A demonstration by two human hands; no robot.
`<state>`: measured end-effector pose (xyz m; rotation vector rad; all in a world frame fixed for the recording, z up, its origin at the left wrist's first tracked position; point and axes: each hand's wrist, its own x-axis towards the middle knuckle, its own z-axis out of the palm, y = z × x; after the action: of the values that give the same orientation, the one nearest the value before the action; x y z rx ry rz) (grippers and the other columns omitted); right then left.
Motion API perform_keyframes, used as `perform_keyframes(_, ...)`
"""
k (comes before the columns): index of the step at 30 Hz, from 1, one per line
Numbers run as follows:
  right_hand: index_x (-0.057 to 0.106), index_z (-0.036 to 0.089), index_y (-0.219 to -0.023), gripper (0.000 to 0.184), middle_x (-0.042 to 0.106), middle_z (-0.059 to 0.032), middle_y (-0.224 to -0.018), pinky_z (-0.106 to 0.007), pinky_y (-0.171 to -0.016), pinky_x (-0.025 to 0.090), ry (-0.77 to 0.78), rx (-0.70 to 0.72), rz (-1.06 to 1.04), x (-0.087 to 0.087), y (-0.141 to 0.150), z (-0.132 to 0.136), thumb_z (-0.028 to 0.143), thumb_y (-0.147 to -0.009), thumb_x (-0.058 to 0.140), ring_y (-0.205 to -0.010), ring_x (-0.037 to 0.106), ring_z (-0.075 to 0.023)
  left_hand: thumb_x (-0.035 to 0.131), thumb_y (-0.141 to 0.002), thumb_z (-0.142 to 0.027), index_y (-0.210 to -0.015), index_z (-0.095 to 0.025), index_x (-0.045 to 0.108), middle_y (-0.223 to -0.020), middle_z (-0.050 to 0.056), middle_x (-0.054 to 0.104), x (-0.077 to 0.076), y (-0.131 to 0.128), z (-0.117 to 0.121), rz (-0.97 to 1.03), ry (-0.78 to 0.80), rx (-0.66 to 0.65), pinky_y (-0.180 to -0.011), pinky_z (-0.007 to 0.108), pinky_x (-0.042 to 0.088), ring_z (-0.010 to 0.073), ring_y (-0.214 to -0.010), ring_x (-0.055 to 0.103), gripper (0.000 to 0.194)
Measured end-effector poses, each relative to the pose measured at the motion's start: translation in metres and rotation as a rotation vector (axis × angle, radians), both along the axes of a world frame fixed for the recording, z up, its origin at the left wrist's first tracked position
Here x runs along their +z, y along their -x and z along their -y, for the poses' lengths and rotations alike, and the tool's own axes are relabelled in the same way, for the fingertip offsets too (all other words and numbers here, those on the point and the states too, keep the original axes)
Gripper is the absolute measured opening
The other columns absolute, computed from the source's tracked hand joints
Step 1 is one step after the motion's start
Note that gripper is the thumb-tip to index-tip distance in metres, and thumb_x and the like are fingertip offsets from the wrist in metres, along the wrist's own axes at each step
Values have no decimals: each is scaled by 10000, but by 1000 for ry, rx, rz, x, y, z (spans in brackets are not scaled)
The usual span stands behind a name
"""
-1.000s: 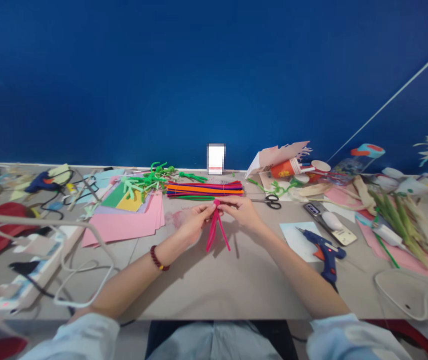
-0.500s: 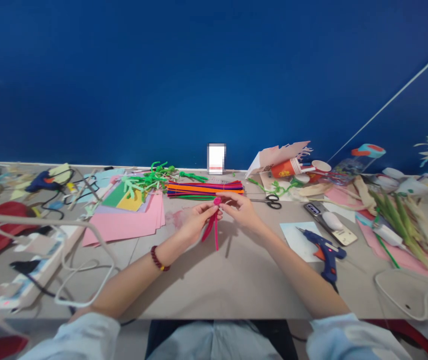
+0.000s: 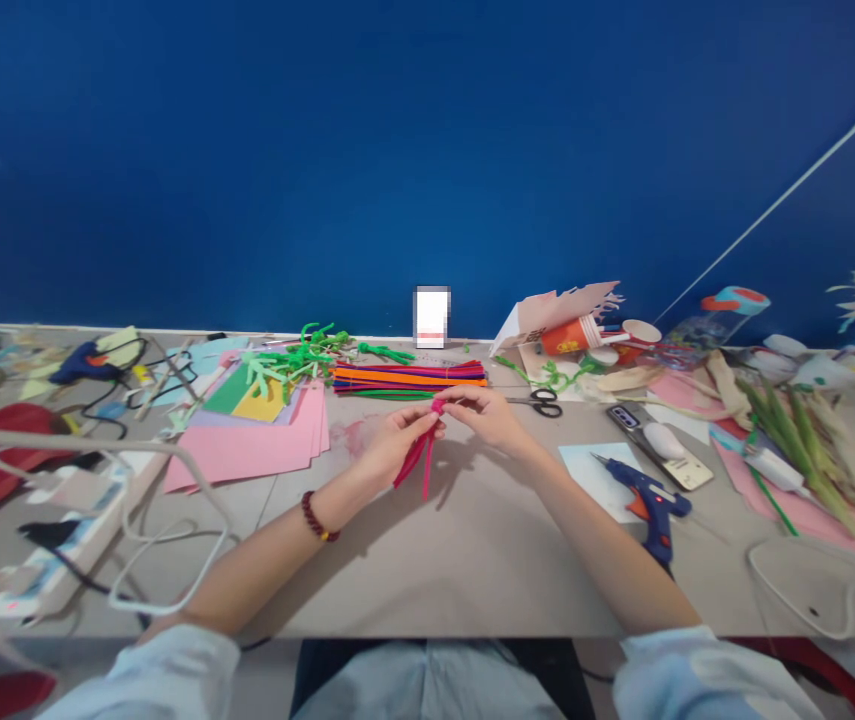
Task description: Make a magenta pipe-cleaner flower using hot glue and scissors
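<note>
Magenta pipe cleaners (image 3: 413,462) pinched between the fingertips of our left hand (image 3: 389,445) and right hand (image 3: 491,420), above the table (image 3: 427,580).
In the head view, we grasp their bunched top, strands hanging below. Beyond our right hand, nested orange cups (image 3: 569,337) lie sideways, their yellow lettering too small to read; farther right, we see a clear container (image 3: 703,333), its contents blurred.

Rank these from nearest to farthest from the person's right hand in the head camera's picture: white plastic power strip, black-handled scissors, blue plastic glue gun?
1. Black-handled scissors, just right of the right hand.
2. Blue glue gun, farther right.
3. White power strip, far left.
</note>
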<state>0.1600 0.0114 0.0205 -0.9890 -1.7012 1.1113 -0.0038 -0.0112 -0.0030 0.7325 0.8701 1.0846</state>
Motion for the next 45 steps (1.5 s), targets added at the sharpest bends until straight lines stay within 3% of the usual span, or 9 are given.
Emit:
perform_keyframes(4, 704, 190, -906, 193, 707, -70, -950, -325, -803, 479, 26, 1, 6, -3, 1, 1, 306, -778, 618, -880, 636, -189, 780, -601, -358, -752, -142, 640, -637, -27, 573, -3, 0, 0, -103, -102, 43, -545, 205, 483, 59, -517, 514, 298)
perform_keyframes(8, 689, 200, -958, 231, 696, -67, -987, -331, -816, 477, 85, 16, -47, -6, 5, 3, 321, -769, 632, -898, 627, -184, 713, -674, -408, -755, -172, 609, -648, -40, 547, -4, 3, -1, -279, -218, 80, -421, 200, 370, 47, -427, 428, 270)
perform_keyframes(14, 664, 207, -995, 290, 692, -42, -881, -303, -701, 514, 250, 31, -263, -11, 9, 1, 358, -747, 655, -745, 631, -145, 607, -797, -352, -800, -205, 663, -721, 19, 594, -1, 18, -5, -774, -752, 210, -632, 251, 416, 135, -671, 513, 158)
perform_keyframes(18, 673, 176, -912, 267, 686, -35, -786, -304, -695, 515, 346, 86, -271, -13, 9, 0, 372, -730, 675, -698, 634, -141, 542, -845, -308, -900, -219, 676, -767, 50, 605, -6, 26, -8, -924, -975, 151, -703, 287, 421, 161, -734, 530, 170)
perform_keyframes(23, 662, 178, -892, 295, 686, -30, -838, -302, -722, 509, 334, 66, -235, -11, 14, 4, 281, -634, 758, -705, 626, -131, 537, -850, -310, -926, -227, 676, -838, 73, 632, -18, 28, -11, -944, -998, 136, -745, 303, 429, 178, -799, 556, 178)
perform_keyframes(30, 682, 149, -839, 234, 669, -25, -733, -294, -675, 496, 301, 37, -140, -6, 12, 7, 279, -652, 737, -642, 593, -124, 559, -836, -295, -862, -227, 677, -842, 76, 637, -24, 31, -14, -970, -1052, 154, -729, 296, 438, 177, -808, 571, 140)
perform_keyframes(39, 695, 158, -846, 238, 649, -12, -672, -290, -647, 489, 286, 24, -130, -5, 10, 7, 311, -665, 721, -624, 579, -129, 561, -813, -251, -899, -229, 669, -860, 73, 647, -21, 26, -10, -909, -1016, 174, -754, 305, 460, 172, -817, 582, 140)
perform_keyframes(45, 686, 156, -830, 234, 645, -9, -671, -283, -646, 486, 304, 56, -146, -6, 11, 7, 325, -673, 722, -622, 577, -123, 561, -800, -230, -932, -218, 657, -830, 62, 634, -21, 25, -6, -949, -1013, 218, -686, 270, 460, 161, -772, 578, 164)
